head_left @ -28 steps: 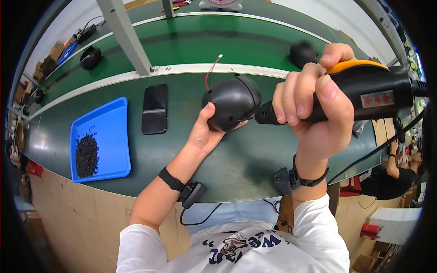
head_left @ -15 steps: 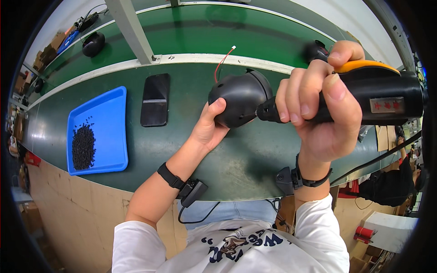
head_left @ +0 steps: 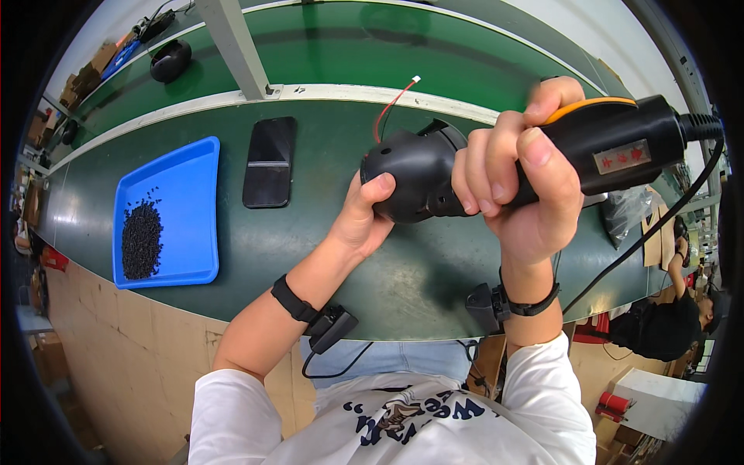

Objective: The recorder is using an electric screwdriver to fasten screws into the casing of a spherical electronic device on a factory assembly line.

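One rounded black housing (head_left: pixel 415 177), over the bench (head_left: pixel 380 287) right of the blue tray (head_left: pixel 192 205), sits in the left hand (head_left: pixel 359 222), fingers bent around it, while the right hand (head_left: pixel 533 190), farther from that tray, has its fingers closed around a corded black power tool (head_left: pixel 616 139).

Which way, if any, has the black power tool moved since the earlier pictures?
Yes: the power tool now sits farther left in the view, nearer the upright metal post.
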A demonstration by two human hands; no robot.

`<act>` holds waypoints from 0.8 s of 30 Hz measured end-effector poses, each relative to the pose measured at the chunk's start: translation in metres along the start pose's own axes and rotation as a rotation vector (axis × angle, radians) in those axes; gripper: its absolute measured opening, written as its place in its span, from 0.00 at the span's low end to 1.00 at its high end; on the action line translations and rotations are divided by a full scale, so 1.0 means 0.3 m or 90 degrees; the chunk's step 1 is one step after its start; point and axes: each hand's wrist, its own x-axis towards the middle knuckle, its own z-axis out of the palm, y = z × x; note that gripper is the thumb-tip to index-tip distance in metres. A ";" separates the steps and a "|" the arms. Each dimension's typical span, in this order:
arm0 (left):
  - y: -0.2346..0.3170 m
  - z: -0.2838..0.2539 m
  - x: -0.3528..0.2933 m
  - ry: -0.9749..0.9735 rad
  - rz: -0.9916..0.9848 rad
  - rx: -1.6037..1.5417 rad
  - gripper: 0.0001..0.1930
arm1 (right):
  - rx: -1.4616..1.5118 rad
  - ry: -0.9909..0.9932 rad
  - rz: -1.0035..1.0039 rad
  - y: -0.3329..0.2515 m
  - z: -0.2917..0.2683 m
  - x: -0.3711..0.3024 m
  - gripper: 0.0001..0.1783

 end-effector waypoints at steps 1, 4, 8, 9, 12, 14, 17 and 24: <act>0.000 0.000 0.002 0.001 0.000 -0.001 0.43 | 0.001 0.000 0.001 0.003 -0.001 0.002 0.13; 0.005 -0.003 -0.005 -0.003 -0.023 -0.015 0.43 | 0.002 -0.001 0.009 0.014 0.002 0.004 0.12; 0.004 0.010 -0.009 0.015 -0.021 -0.023 0.44 | 0.013 -0.015 0.009 0.024 -0.001 0.007 0.12; 0.005 0.010 -0.013 0.020 -0.028 -0.030 0.44 | 0.016 -0.025 0.002 0.027 0.001 0.006 0.12; 0.020 0.004 -0.011 -0.005 -0.023 -0.010 0.44 | 0.020 -0.022 0.000 0.027 0.005 0.009 0.12; 0.012 0.003 -0.012 -0.005 -0.029 -0.019 0.43 | 0.028 -0.021 0.005 0.023 0.005 0.005 0.12; -0.011 0.000 0.001 -0.028 -0.044 -0.026 0.43 | 0.014 0.004 0.015 -0.004 0.009 -0.010 0.13; 0.016 0.031 -0.020 -0.030 -0.079 0.050 0.52 | -0.036 -0.060 -0.118 -0.206 -0.005 0.001 0.17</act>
